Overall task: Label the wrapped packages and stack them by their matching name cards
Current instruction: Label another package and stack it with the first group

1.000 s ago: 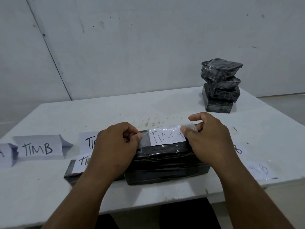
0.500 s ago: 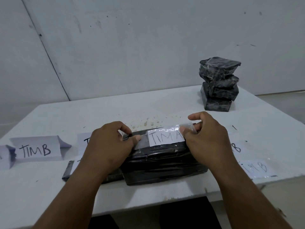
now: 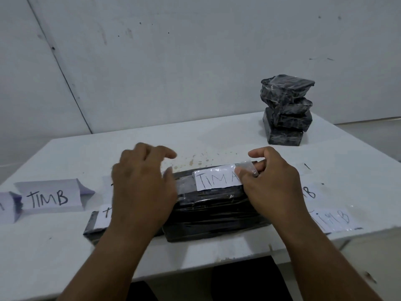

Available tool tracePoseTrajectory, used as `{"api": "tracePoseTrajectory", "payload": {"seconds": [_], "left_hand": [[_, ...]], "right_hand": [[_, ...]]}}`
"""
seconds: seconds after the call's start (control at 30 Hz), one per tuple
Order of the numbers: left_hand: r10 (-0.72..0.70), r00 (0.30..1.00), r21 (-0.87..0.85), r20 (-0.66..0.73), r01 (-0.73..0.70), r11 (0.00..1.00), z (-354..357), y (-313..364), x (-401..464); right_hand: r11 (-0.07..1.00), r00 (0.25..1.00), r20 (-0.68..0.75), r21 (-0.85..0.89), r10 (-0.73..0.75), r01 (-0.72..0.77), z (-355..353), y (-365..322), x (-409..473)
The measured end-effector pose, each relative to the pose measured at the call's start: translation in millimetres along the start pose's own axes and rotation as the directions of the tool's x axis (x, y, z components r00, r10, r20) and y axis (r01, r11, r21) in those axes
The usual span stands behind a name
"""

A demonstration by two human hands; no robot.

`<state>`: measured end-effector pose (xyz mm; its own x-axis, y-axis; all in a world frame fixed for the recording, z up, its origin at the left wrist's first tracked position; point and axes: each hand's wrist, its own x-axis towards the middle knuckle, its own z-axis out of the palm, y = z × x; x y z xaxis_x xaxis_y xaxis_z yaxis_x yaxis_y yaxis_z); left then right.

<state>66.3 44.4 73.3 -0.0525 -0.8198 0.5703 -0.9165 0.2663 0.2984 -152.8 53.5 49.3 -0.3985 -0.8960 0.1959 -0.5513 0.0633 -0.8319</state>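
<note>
A black wrapped package [image 3: 213, 216] lies at the table's near edge with a white paper label reading "TIMA" [image 3: 216, 179] under clear tape on its top. My right hand [image 3: 269, 183] pinches the right end of the tape [image 3: 246, 167] at the label's edge. My left hand [image 3: 143, 183] hovers over the package's left end, fingers spread, holding nothing. A second flat black package [image 3: 95, 222] with a white label lies to the left, partly hidden by my left arm. A folded name card reading "TIMB" [image 3: 48, 197] stands at the left.
A stack of several black wrapped packages [image 3: 285, 109] stands at the table's back right. Loose "TIMB" labels [image 3: 332, 219] lie by the right edge, one partly hidden behind my right hand. Another folded card [image 3: 7, 208] is cut off at the far left. The table [image 3: 217, 140] meets a grey wall.
My left hand has let go of the tape's left end and lifted, fingers spreading. My right hand stays pinched on the tape's right end.
</note>
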Motion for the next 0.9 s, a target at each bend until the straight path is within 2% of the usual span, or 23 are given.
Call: {"api": "tracePoseTrajectory", "payload": {"seconds": [0.03, 0.1, 0.17, 0.23, 0.4, 0.5, 0.6, 0.67, 0.7, 0.77, 0.83, 0.9], "left_hand": [[0.114, 0.993, -0.041, 0.012, -0.113, 0.993, 0, 8, -4], [0.258, 0.947, -0.146, 0.19, -0.232, 0.962, 6, 19, -12], [0.293, 0.879, -0.181, 0.376, -0.241, 0.954, 15, 22, -18], [0.299, 0.838, -0.129, 0.455, -0.271, 0.954, 23, 17, -19], [0.311, 0.822, -0.127, 0.477, -0.286, 0.95, 21, 17, -18], [0.314, 0.827, -0.132, 0.467, -0.286, 0.949, 21, 17, -19], [0.318, 0.829, -0.15, 0.46, -0.28, 0.948, 22, 16, -20], [0.323, 0.832, -0.149, 0.451, -0.287, 0.946, 23, 15, -20], [0.327, 0.831, -0.152, 0.451, -0.289, 0.945, 23, 15, -20], [0.332, 0.828, -0.167, 0.452, -0.287, 0.943, 23, 15, -20], [0.338, 0.826, -0.186, 0.452, -0.283, 0.941, 23, 14, -21], [0.339, 0.824, -0.188, 0.454, -0.284, 0.94, 24, 12, -23]], "right_hand": [[1.0, 1.0, -0.007, -0.009, -0.003, 0.003, 1, 0, 0], [1.0, 1.0, -0.017, -0.026, -0.012, 0.012, 2, -1, -2], [1.0, 1.0, -0.023, -0.025, -0.013, 0.013, 2, -2, -4], [1.0, 1.0, -0.025, -0.007, -0.015, 0.015, 1, -3, -5], [0.998, 0.998, -0.065, 0.065, 0.004, 0.0, -1, -2, -3], [0.999, 0.986, -0.162, 0.038, -0.026, 0.033, -2, 3, 1], [0.969, 0.915, -0.318, -0.086, -0.248, 0.233, -2, 3, -4], [0.905, 0.846, -0.326, -0.203, -0.422, 0.373, 1, -3, -14], [0.872, 0.835, -0.269, -0.249, -0.48, 0.422, 3, -6, -20], [0.824, 0.86, -0.013, -0.295, -0.511, 0.485, 10, -13, -33], [0.784, 0.855, 0.288, -0.349, -0.432, 0.514, 15, -21, -43], [0.759, 0.835, 0.443, -0.404, -0.327, 0.511, 16, -22, -46]]}}
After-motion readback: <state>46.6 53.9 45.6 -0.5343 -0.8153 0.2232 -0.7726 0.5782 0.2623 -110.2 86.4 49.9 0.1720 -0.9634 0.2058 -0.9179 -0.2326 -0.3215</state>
